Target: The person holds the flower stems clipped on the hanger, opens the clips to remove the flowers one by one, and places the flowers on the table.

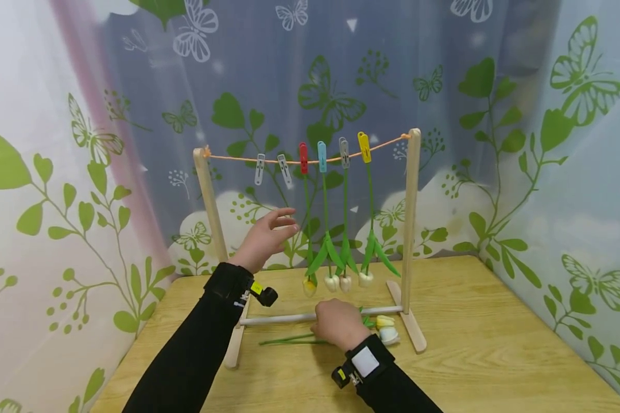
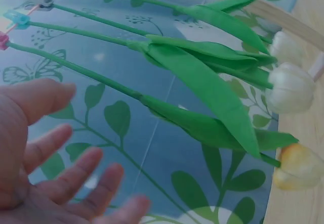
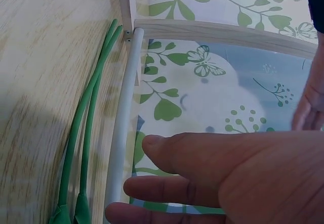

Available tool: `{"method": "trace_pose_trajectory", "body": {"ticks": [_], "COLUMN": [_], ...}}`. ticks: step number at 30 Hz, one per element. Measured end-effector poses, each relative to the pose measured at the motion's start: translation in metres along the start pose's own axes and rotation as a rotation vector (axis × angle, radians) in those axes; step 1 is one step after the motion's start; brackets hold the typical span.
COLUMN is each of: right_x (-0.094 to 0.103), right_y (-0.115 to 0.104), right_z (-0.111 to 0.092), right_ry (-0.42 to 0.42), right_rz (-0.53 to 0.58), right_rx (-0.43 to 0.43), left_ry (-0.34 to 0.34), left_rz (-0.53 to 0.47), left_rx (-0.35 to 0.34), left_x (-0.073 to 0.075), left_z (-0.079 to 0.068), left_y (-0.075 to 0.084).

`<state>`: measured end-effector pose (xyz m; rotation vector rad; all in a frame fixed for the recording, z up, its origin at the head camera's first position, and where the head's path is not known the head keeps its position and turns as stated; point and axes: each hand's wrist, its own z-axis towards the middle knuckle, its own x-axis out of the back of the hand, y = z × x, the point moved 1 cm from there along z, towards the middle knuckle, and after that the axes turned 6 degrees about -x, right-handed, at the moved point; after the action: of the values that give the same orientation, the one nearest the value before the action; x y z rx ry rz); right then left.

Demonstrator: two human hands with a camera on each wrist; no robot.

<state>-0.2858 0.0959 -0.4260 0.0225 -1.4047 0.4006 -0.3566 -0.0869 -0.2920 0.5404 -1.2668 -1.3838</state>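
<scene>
Several artificial tulips hang heads down from clothespins on an orange cord; the nearest to my left hand [image 1: 268,238] is a yellow tulip [image 2: 298,166] under the red clothespin [image 1: 303,158]. That hand is raised left of the stems, fingers spread and holding nothing. Low over the table, my right hand [image 1: 341,326] overlaps two loose tulips in the head view. Their green stems [image 3: 83,118] cross on the wood, and a yellow head [image 1: 385,322] and a white head [image 1: 389,335] show beyond the hand. The right wrist view shows its fingers extended, with nothing between them.
Two grey clothespins [image 1: 260,169] on the cord's left part hold nothing. A wooden frame carries the cord between its left post [image 1: 210,201] and right post [image 1: 411,223]. A pale crossbar [image 1: 279,319] runs low between them, behind the loose stems. Patterned curtains surround the table [image 1: 485,344].
</scene>
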Motion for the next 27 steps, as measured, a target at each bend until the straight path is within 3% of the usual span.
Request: {"method": "trace_pose_trajectory", "body": {"ticks": [9, 19, 27], "right_x": [-0.001, -0.001, -0.006], "right_y": [0.001, 0.003, 0.003], "right_z": [-0.001, 0.002, 0.003], "right_ry": [-0.042, -0.075, -0.105], "right_rz": [0.027, 0.020, 0.058], "right_rx": [0.003, 0.007, 0.034], "left_ry": [-0.013, 0.054, 0.083], "left_rz": [-0.090, -0.271, -0.375], "left_rx": [-0.078, -0.132, -0.126], "left_x": [-0.001, -0.010, -0.015], "left_z": [0.019, 0.024, 0.027], "left_y": [0.023, 0.067, 0.072]}}
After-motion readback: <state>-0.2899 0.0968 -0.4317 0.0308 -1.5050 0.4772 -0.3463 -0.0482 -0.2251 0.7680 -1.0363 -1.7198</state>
